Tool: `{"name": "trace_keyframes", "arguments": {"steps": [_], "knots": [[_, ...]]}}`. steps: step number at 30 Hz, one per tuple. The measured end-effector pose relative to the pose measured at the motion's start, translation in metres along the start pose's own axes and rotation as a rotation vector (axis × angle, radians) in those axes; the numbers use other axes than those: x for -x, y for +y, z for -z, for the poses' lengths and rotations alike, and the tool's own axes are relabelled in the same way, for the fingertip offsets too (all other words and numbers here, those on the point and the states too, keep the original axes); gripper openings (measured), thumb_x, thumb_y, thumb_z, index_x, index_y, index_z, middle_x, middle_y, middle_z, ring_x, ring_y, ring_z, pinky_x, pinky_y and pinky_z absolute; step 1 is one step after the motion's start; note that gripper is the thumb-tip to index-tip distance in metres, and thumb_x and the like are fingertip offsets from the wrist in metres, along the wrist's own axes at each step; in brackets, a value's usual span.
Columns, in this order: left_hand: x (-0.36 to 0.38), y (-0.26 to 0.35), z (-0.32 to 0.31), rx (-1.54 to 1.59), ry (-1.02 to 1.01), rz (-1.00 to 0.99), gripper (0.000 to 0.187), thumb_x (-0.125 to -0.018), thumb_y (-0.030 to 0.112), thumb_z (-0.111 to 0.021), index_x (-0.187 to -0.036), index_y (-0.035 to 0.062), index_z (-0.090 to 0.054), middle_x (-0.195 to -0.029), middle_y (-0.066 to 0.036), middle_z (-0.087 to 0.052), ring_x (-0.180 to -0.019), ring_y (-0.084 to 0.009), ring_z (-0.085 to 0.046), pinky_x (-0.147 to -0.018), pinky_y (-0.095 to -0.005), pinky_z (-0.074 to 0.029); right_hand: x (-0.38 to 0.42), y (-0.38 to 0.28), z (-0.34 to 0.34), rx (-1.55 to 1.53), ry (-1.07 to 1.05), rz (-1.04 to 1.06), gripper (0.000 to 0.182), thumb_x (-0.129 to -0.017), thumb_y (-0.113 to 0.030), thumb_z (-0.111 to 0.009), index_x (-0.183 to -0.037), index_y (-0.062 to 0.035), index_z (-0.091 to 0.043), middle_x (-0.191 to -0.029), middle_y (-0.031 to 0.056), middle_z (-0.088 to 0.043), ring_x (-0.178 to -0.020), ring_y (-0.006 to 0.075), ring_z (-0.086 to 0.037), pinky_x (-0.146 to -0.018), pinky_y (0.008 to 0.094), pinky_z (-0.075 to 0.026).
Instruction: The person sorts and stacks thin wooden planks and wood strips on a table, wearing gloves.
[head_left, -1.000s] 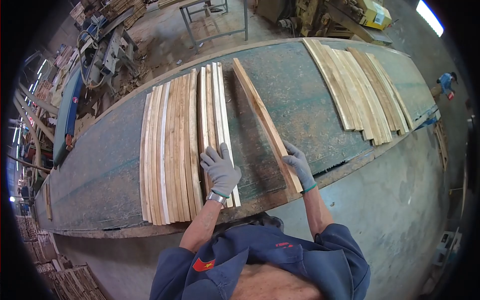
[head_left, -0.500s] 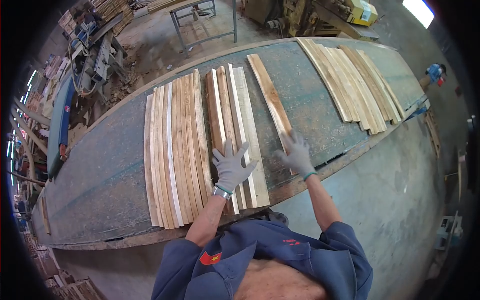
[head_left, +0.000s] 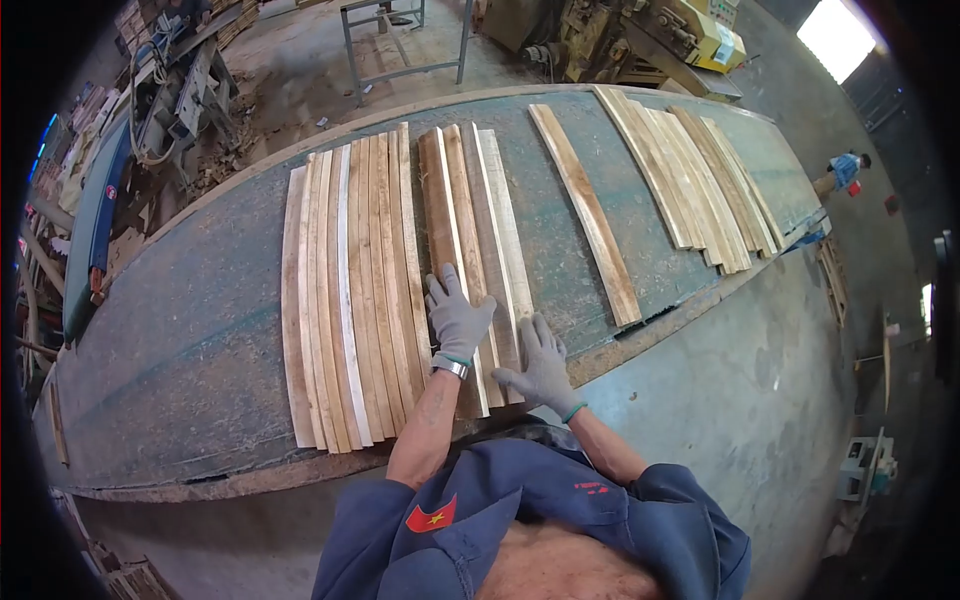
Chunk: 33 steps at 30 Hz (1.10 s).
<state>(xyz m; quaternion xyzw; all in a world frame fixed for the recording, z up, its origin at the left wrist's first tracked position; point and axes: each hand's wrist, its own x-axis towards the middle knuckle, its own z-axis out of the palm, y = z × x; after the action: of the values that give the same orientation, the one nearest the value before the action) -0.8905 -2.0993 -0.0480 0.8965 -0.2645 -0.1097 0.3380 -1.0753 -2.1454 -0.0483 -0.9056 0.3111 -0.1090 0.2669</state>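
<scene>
My left hand (head_left: 458, 318), in a grey work glove, lies over the near part of a middle group of wooden strips (head_left: 468, 220). Its fingers are extended and nothing is gripped in them. At the near right edge of this group is my right hand (head_left: 543, 370), also gloved, thumb apart from the fingers, against the outermost pale strip (head_left: 505, 215). Left of my left hand, a wider row of strips (head_left: 362, 290) lies side by side. A single brown-and-pale strip (head_left: 588, 215) lies apart, to the right of my right hand.
The strips lie on a long, worn green-grey table (head_left: 190, 370). Another group of strips (head_left: 690, 180) is at its right end. Beyond the table stand a metal frame (head_left: 410, 72) and a yellow machine (head_left: 715, 40). A person (head_left: 845, 172) is at the far right.
My right hand has left the single strip and moved left to the middle group. That strip now lies farther from the group. My left hand stays on the group, its fingers closer together.
</scene>
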Motion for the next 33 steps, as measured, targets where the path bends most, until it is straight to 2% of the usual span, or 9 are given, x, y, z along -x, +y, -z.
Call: {"name": "trace_keyframes", "arguments": {"steps": [1,5,11,15,21,24,28,30,33], "knots": [[-0.002,-0.002,-0.001,0.006,0.002,-0.008,0.104,-0.072,0.043,-0.073,-0.153,0.0041,-0.022,-0.151,-0.038,-0.023,-0.134,-0.0551,-0.034,-0.111,-0.0512,-0.034,-0.01,0.0,0.007,0.052,-0.077,-0.063,0.107,-0.071,-0.068,-0.068,-0.152,-0.0087,-0.029,-0.157,0.0245,-0.025,-0.146,0.0441,-0.02,-0.112,0.0666,-0.017],[-0.001,-0.008,-0.003,0.026,0.039,0.026,0.105,-0.07,0.042,-0.081,-0.153,0.0098,-0.025,-0.149,-0.034,-0.029,-0.132,-0.0524,-0.037,-0.11,-0.0516,-0.034,-0.03,0.017,0.034,0.202,-0.096,-0.125,0.098,-0.072,-0.062,-0.071,-0.148,-0.0103,-0.038,-0.156,0.0238,-0.027,-0.145,0.046,-0.02,-0.111,0.0656,-0.018],[-0.012,0.012,-0.003,-0.052,0.031,0.095,0.106,-0.067,0.041,-0.08,-0.152,0.0088,-0.025,-0.146,-0.034,-0.031,-0.128,-0.0496,-0.039,-0.109,-0.0521,-0.034,-0.062,0.107,0.062,0.417,0.305,0.009,0.085,-0.075,-0.05,-0.074,-0.144,-0.0096,-0.043,-0.144,0.022,-0.041,-0.128,0.0429,-0.042,-0.101,0.0554,-0.035],[-0.025,0.045,-0.029,-0.091,0.089,0.116,0.108,-0.065,0.043,-0.081,-0.151,0.0071,-0.027,-0.139,-0.03,-0.037,-0.12,-0.0461,-0.043,-0.102,-0.0524,-0.037,-0.069,0.083,0.085,0.425,0.172,0.259,0.074,-0.076,-0.036,-0.073,-0.137,-0.0066,-0.046,-0.115,0.0161,-0.051,-0.101,0.0371,-0.053,-0.083,0.0477,-0.043],[-0.026,0.064,-0.05,-0.004,0.26,0.16,0.093,-0.067,0.039,-0.081,-0.145,0.0078,-0.04,-0.136,-0.024,-0.047,-0.117,-0.048,-0.049,-0.102,-0.0511,-0.041,-0.053,0.058,0.065,0.159,0.002,0.31,0.061,-0.071,-0.028,-0.072,-0.122,-0.0047,-0.049,-0.106,0.0214,-0.049,-0.095,0.0394,-0.052,-0.078,0.0492,-0.044],[-0.015,0.038,-0.044,-0.142,0.259,0.235,0.093,-0.069,0.044,-0.081,-0.145,0.0072,-0.041,-0.134,-0.029,-0.047,-0.118,-0.0474,-0.048,-0.101,-0.053,-0.041,-0.046,0.066,0.067,0.086,-0.029,0.453,0.059,-0.074,-0.036,-0.074,-0.124,-0.011,-0.055,-0.121,0.02,-0.051,-0.11,0.0387,-0.05,-0.09,0.0503,-0.041],[-0.016,0.047,-0.04,-0.167,0.177,0.267,0.1,-0.07,0.045,-0.08,-0.149,0.0079,-0.031,-0.133,-0.029,-0.048,-0.117,-0.0464,-0.049,-0.101,-0.0523,-0.039,-0.085,0.089,0.11,0.289,0.263,0.279,0.067,-0.073,-0.037,-0.08,-0.129,-0.0126,-0.052,-0.131,0.017,-0.048,-0.118,0.0396,-0.046,-0.097,0.0524,-0.038],[-0.02,0.052,-0.048,-0.151,0.172,0.259,0.101,-0.07,0.042,-0.08,-0.149,0.008,-0.028,-0.131,-0.03,-0.048,-0.117,-0.0456,-0.049,-0.1,-0.0509,-0.039,-0.106,0.114,0.118,0.124,-0.086,0.047,0.07,-0.074,-0.03,-0.078,-0.137,-0.0153,-0.05,-0.144,0.0232,-0.041,-0.127,0.0424,-0.042,-0.1,0.0509,-0.039],[-0.03,0.066,-0.053,-0.019,0.149,0.187,0.097,-0.07,0.039,-0.08,-0.146,0.0076,-0.029,-0.127,-0.031,-0.048,-0.115,-0.0449,-0.049,-0.099,-0.0494,-0.04,-0.121,0.121,0.122,-0.045,-0.111,0.028,0.065,-0.08,-0.02,-0.073,-0.139,-0.0088,-0.049,-0.137,0.0183,-0.05,-0.118,0.033,-0.052,-0.096,0.0418,-0.045]]}}
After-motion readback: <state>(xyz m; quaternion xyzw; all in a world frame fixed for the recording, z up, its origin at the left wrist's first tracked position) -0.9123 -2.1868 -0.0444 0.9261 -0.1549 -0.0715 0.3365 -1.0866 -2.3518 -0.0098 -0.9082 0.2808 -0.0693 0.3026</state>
